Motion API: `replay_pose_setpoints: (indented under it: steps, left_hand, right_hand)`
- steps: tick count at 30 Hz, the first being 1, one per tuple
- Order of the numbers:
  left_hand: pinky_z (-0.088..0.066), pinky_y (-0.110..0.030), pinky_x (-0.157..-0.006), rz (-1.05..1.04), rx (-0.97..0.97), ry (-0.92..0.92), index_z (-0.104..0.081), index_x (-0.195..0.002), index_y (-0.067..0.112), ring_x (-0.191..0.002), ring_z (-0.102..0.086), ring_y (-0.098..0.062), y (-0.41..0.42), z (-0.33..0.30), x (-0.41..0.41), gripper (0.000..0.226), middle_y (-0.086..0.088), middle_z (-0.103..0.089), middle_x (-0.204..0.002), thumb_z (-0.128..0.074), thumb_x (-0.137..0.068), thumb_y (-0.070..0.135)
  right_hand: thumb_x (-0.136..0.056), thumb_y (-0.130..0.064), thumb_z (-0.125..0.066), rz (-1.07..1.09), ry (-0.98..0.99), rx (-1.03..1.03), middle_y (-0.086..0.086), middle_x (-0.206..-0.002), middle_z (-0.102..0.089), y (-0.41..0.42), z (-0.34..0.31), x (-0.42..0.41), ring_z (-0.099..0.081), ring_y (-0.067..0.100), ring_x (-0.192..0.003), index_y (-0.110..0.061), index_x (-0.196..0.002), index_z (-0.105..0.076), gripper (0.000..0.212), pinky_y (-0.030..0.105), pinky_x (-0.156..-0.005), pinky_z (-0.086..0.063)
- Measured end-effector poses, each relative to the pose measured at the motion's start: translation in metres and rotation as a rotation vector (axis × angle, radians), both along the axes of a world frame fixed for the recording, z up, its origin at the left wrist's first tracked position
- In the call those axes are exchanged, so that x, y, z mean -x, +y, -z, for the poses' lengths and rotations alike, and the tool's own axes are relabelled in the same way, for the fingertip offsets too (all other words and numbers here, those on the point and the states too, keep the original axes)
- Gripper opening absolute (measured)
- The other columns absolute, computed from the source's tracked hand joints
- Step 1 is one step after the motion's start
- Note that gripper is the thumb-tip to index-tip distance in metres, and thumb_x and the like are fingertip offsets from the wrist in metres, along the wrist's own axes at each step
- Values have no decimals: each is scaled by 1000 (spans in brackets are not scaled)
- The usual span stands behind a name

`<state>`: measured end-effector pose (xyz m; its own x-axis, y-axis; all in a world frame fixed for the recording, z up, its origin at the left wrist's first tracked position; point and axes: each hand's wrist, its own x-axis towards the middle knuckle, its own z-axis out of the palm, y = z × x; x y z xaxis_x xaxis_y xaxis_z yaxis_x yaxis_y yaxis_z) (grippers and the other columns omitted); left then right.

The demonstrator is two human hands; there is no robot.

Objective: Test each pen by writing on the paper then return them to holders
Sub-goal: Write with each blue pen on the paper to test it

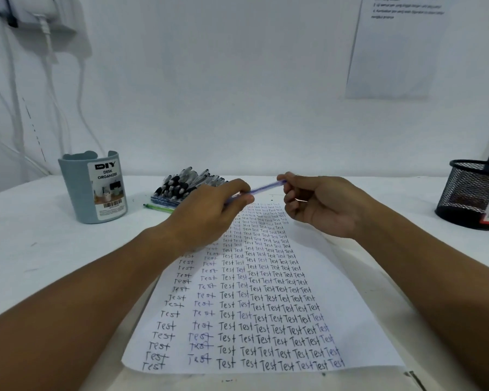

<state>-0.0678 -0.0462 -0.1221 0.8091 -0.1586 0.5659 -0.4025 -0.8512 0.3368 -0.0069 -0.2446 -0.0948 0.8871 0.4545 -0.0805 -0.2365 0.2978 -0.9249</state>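
while both hands [268,204] pinch blue pen [266,188]; paper [359,320] reads "test" | organizer [93,190] label "diy desk organizer"

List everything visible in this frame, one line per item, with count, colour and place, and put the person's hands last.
sheet of paper: one, white, filled with rows of "Test", centre of the table
blue pen: one, translucent blue, held over the far end of the sheet
pile of pens: many, mostly black and clear, behind the left hand
green pen: one, green, beside the pile
desk organizer: one, grey-blue, labelled, far left
mesh holder: one, black, far right
wall notice: one, white, upper right
cables: several, white, upper left wall
left hand: grip on the pen's left end
right hand: grip on its right end
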Motion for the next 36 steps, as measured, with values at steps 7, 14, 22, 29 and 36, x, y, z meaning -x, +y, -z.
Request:
replay_pose_setpoints:
  steps: [7, 14, 22, 29, 36]
  left_hand:
    - [-24, -24, -49, -68, -99, 61, -53, -99, 27, -46, -42, -3, 0, 1, 2, 46, 6, -47, -53, -32, -85, 67]
    - [-29, -22, -53, -135, -182, 114, -61, -99, 25, -53, -40, 0, 11, 1, 3, 24, 13, -45, -62, -50, -94, 46]
    - [-32, -23, -55, -40, -247, 208, -63, -110, 33, -56, -45, -2, 10, 1, 0, 24, 13, -49, -63, -52, -94, 46]
    - [-31, -22, -56, -10, -277, 253, -62, -113, 36, -59, -45, 1, 10, 2, -2, 25, 16, -49, -66, -51, -94, 48]
    - [-31, -24, -55, -4, -279, 266, -63, -113, 34, -56, -45, -1, 10, 3, -3, 25, 12, -49, -62, -50, -95, 46]
  right_hand:
    - [-101, -12, -49, 138, -67, -72, 23, -87, -63, -6, -7, -6, -68, 26, -62, -3, -90, -53, 14, 26, -59, -57]
    - [-97, 1, -50, 263, -196, 33, 12, -78, -56, -34, -12, -17, -54, 17, -66, 3, -80, -57, 18, 16, -60, -54]
    - [-99, -9, -53, 167, -243, 154, 19, -85, -59, -24, 11, -11, -63, 24, -58, -5, -103, -46, 9, 28, -57, -57]
    - [-93, 6, -55, 145, -380, 319, 20, -85, -50, -13, 26, -5, -59, 24, -55, -12, -96, -38, 24, 30, -50, -47]
    - [-85, 16, -60, 125, -480, 339, 25, -77, -57, -16, 31, 0, -59, 29, -61, -10, -101, -38, 37, 28, -53, -52]
